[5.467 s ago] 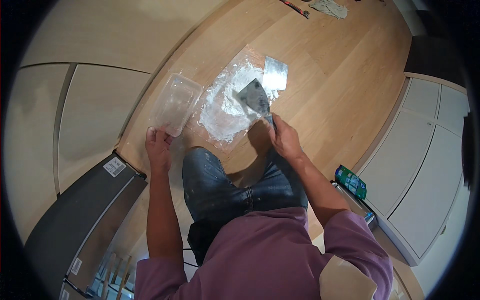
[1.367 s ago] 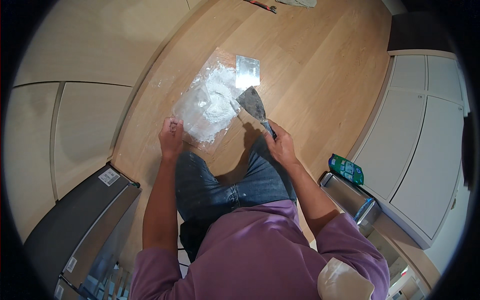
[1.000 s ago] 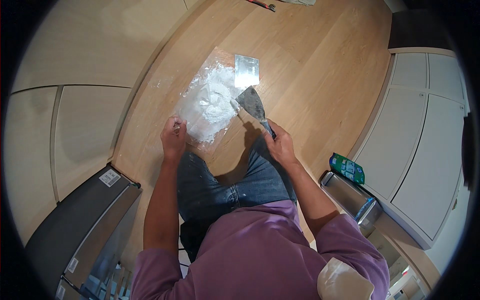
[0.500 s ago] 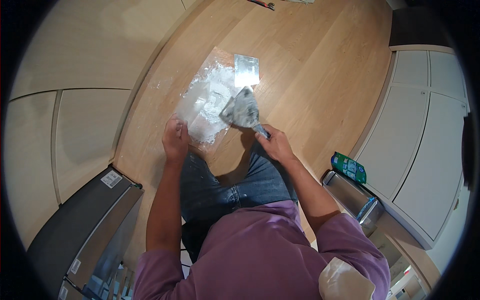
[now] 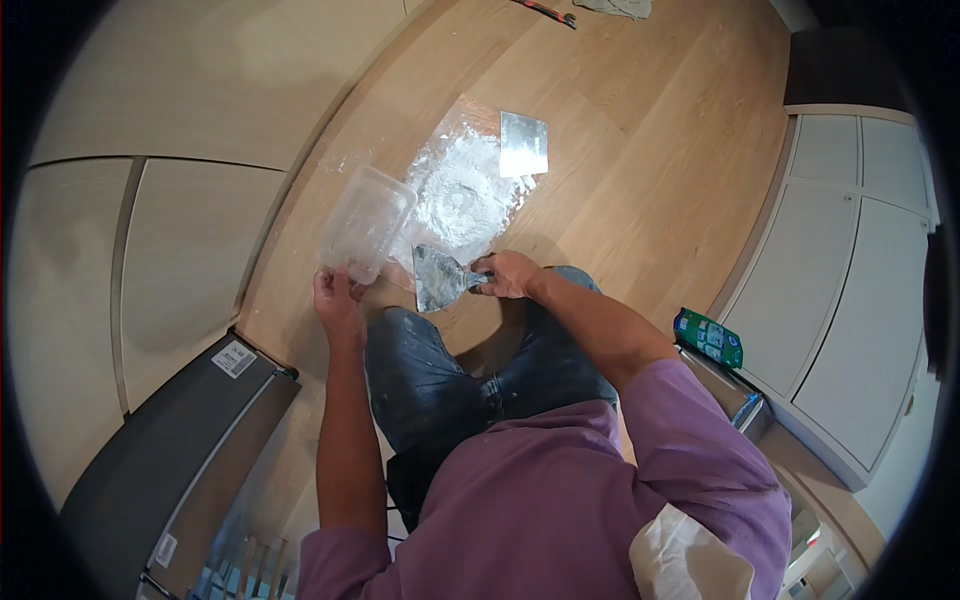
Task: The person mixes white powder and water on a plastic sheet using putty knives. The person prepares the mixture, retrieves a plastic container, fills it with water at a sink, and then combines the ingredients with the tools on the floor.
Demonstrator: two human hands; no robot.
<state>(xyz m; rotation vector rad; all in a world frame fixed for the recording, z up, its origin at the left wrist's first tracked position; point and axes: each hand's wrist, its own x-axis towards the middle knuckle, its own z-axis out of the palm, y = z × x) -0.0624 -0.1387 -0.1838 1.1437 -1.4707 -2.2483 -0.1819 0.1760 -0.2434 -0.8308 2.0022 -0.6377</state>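
Observation:
My left hand (image 5: 340, 296) is closed on the near edge of a clear plastic container (image 5: 366, 222), a shallow rectangular one, held left of the powder. In my right hand (image 5: 508, 275) is the handle of a putty knife (image 5: 438, 279); its wide, smeared blade points left, above the gap between my knees. Beyond both hands a mound of white powder (image 5: 462, 195) is spread over a plastic sheet (image 5: 462, 113) on the wooden floor. A flat metal plate (image 5: 524, 143) lies at the powder's far right edge.
Pale cabinet doors (image 5: 200, 215) line the left side, with a dark grey appliance (image 5: 180, 420) at lower left. White cabinets (image 5: 790, 270) stand right, near a green packet (image 5: 708, 338). At the far end lie a red-and-black tool (image 5: 545, 13) and a cloth (image 5: 616, 7).
The putty knife has moved left and nearer me, its blade turning to point left. The plastic container has shifted left, off the powder, and now shows clearly in my left hand.

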